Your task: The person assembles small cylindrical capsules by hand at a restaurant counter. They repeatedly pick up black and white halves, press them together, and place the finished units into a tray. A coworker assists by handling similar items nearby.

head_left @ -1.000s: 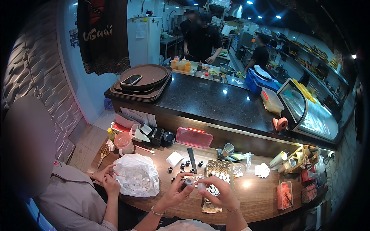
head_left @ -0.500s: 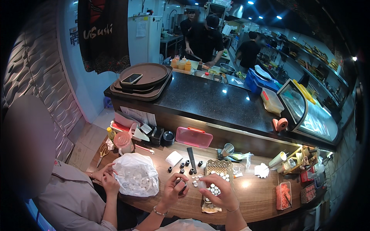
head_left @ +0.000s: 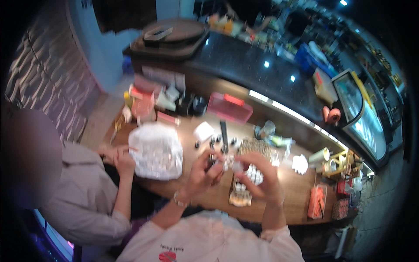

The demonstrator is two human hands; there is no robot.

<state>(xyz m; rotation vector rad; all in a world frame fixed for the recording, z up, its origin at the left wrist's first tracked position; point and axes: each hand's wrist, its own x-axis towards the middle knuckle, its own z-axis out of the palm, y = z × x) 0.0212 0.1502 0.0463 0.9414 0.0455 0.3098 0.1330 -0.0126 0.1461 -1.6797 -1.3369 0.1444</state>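
Small bottle [head_left: 217, 163], blurry, seems held in L hand [head_left: 201, 175] over table [head_left: 290, 198]; R hand [head_left: 265, 178] pinches translucent pc [head_left: 238, 167] nearby. White-topped pcs [head_left: 254, 176] grouped by patterned tray [head_left: 255, 146] look done; several loose dark bottles [head_left: 197, 144] prob. left to do.

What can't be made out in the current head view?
All in the head view:
Left hand: its small item, mostly covered by fingers and blurred.
Right hand: the exact shape of its small translucent piece, lost to blur.
White bag: individual contents, smeared by blur.
Kitchen worker: head, cut off by the upper edge.
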